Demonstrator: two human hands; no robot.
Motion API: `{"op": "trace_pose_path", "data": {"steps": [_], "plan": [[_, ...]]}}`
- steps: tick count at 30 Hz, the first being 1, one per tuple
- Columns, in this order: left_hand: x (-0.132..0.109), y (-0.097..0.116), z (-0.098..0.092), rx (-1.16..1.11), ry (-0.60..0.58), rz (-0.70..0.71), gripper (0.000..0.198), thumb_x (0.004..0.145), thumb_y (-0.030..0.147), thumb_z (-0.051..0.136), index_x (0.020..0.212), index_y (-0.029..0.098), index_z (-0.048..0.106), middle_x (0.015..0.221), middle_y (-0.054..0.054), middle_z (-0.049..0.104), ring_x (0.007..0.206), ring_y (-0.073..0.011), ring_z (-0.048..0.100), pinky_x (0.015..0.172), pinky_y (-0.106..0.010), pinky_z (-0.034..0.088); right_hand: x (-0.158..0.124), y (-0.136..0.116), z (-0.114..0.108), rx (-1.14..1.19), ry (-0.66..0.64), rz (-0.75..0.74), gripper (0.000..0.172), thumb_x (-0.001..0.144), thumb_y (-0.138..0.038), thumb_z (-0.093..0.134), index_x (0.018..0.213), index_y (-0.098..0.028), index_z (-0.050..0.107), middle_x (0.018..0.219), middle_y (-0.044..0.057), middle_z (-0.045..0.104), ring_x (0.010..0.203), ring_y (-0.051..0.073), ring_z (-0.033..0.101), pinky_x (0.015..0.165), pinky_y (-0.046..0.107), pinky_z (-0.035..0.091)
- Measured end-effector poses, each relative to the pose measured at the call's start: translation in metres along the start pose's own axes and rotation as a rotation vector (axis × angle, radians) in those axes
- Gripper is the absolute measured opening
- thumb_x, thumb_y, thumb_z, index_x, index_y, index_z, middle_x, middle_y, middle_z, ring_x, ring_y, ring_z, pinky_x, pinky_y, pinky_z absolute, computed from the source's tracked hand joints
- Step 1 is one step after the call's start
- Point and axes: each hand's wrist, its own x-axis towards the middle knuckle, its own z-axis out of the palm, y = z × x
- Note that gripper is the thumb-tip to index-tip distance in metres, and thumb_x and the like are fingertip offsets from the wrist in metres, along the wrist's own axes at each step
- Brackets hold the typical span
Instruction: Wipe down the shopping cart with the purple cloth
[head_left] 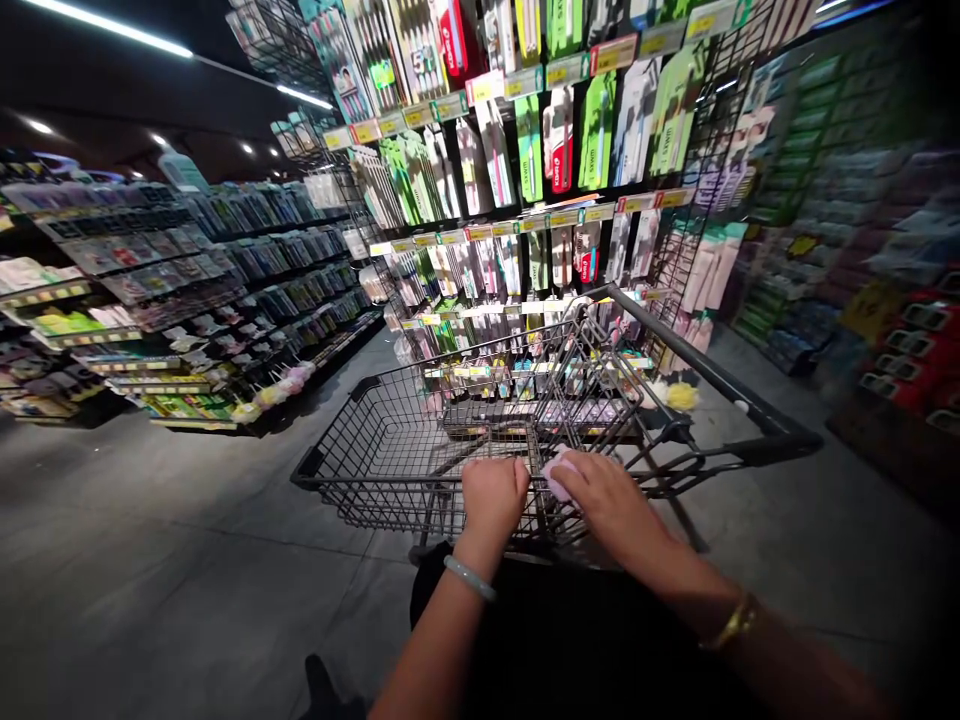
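A black wire shopping cart [375,484] stands sideways in front of me, and its basket looks bare inside. My left hand [493,497] is closed around the top rim of the cart's near side. Just to its right, my right hand [606,500] presses a pale pink cloth [556,474] against the same rim, with the fingers bent over it. Part of the cloth is hidden under those fingers. To the right, the cart's push handle [701,370] is touched by neither hand.
Beyond the cart rises a display rack [480,235] hung with packaged toothbrushes. More stocked shelves [187,260] stand on the left, and red packages [911,350] are stacked on the right. Grey floor [187,540] lies around the cart.
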Motion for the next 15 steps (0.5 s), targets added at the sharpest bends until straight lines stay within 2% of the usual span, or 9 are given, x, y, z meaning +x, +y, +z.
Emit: {"op": "trace_pose_path", "data": {"steps": [2,4,7,9,10,12,15], "plan": [[-0.002,-0.003,-0.003,0.001,-0.010,-0.007,0.045,0.100,0.030,0.036,0.074,0.017,0.071,0.075,-0.008,0.072,0.077,-0.0223,0.065,0.076,-0.038,0.035,0.002,0.007,-0.017,-0.023,-0.097,-0.001,0.023,0.097,-0.019,0.051,0.115,-0.024,0.065,0.117,0.008,0.064,0.104,0.022,0.056,0.098,0.040,0.039],[-0.002,-0.003,-0.006,0.002,-0.017,-0.028,0.045,0.100,0.030,0.037,0.072,0.018,0.070,0.075,-0.007,0.072,0.078,-0.0231,0.065,0.079,-0.039,0.036,0.003,0.009,-0.027,-0.094,-0.141,0.056,0.019,0.097,-0.019,0.050,0.106,-0.022,0.066,0.105,0.009,0.065,0.094,0.022,0.057,0.093,0.040,0.040],[0.001,0.011,-0.012,-0.036,-0.007,-0.037,0.040,0.100,0.029,0.039,0.076,0.019,0.070,0.080,-0.007,0.073,0.086,-0.0234,0.066,0.089,-0.041,0.037,0.001,-0.002,-0.023,-0.177,-0.040,0.089,0.018,0.095,-0.016,0.052,0.105,-0.019,0.066,0.108,0.011,0.065,0.098,0.025,0.058,0.093,0.040,0.041],[0.006,0.025,-0.014,-0.118,-0.012,0.030,0.034,0.101,0.031,0.041,0.090,0.021,0.071,0.089,-0.005,0.074,0.092,-0.0217,0.066,0.093,-0.039,0.038,0.000,-0.008,-0.018,-0.174,0.030,0.056,0.023,0.094,-0.013,0.052,0.113,-0.020,0.064,0.115,0.012,0.064,0.105,0.026,0.058,0.096,0.041,0.041],[0.008,0.033,-0.014,-0.156,-0.030,0.066,0.032,0.101,0.033,0.041,0.097,0.023,0.071,0.091,-0.005,0.075,0.092,-0.0205,0.067,0.090,-0.036,0.040,0.000,-0.008,-0.017,-0.161,0.014,0.037,0.025,0.094,-0.013,0.051,0.115,-0.021,0.063,0.114,0.011,0.065,0.104,0.025,0.058,0.094,0.040,0.042],[0.009,0.045,-0.012,-0.160,-0.086,0.080,0.036,0.103,0.038,0.036,0.105,0.023,0.069,0.088,-0.005,0.075,0.084,-0.0200,0.069,0.076,-0.032,0.043,0.003,-0.005,-0.022,-0.150,-0.110,0.032,0.022,0.093,-0.014,0.052,0.111,-0.022,0.063,0.102,0.008,0.066,0.092,0.023,0.062,0.083,0.037,0.045],[0.008,0.052,-0.007,-0.048,-0.160,0.049,0.051,0.104,0.040,0.026,0.094,0.019,0.071,0.079,-0.010,0.074,0.073,-0.0226,0.069,0.062,-0.031,0.041,0.013,0.001,-0.036,-0.199,-0.305,0.086,0.011,0.091,-0.015,0.057,0.096,-0.022,0.064,0.084,0.006,0.064,0.076,0.022,0.063,0.069,0.034,0.042]]}}
